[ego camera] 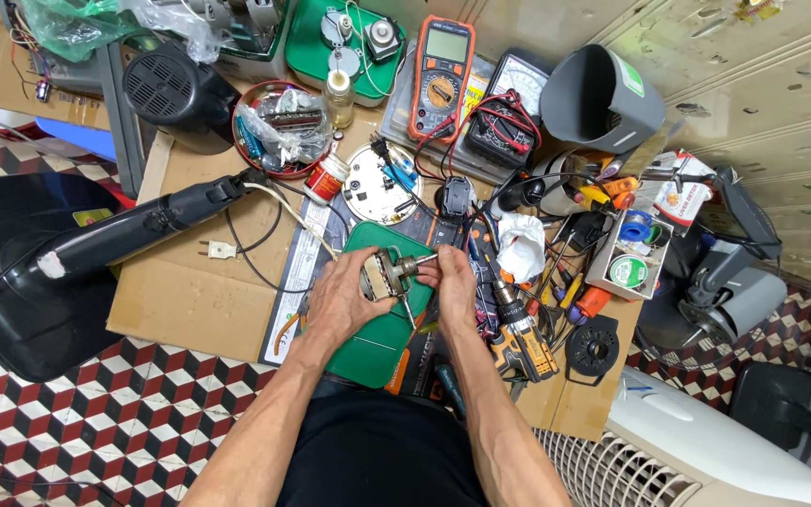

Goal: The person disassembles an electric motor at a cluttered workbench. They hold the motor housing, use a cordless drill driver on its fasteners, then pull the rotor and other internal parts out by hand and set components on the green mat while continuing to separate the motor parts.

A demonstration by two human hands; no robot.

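My left hand grips a small electric motor with metal laminations, held over a green mat. My right hand pinches the motor's shaft end at the right side. Both forearms reach in from the bottom of the view. A thin tool or rod lies on the mat just below the motor, partly hidden by my fingers.
Cardboard covers the tiled floor. An orange multimeter, a black analog meter, a cordless drill, screwdrivers, a solder spool box, a black blower housing, a round red tin and a white fan grille surround me.
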